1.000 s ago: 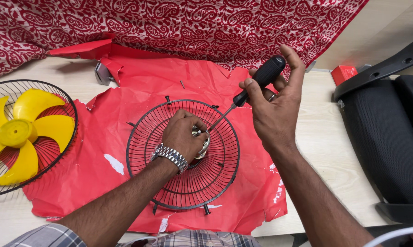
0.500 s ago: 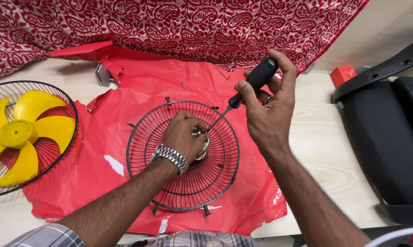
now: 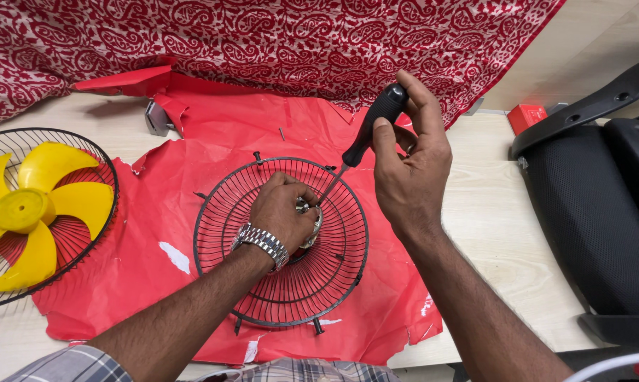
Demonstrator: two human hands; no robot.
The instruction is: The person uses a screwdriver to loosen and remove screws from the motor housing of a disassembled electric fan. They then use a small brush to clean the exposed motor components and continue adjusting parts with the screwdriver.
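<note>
Black wire fan guard (image 3: 280,283) lies flat on red sheet (image 3: 192,141). Left hand (image 3: 284,209) clenches its silver hub; right hand (image 3: 411,170) grips screwdriver (image 3: 369,127), tip at hub.

The right hand (image 3: 411,170) holds a screwdriver (image 3: 367,134) to the fan guard's (image 3: 280,240) centre, which the left hand (image 3: 282,210) grips.

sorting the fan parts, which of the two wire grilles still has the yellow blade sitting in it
The wire grille at the left table edge; the yellow blade lies inside it. The other grille, under the hands, holds no blade.
</note>
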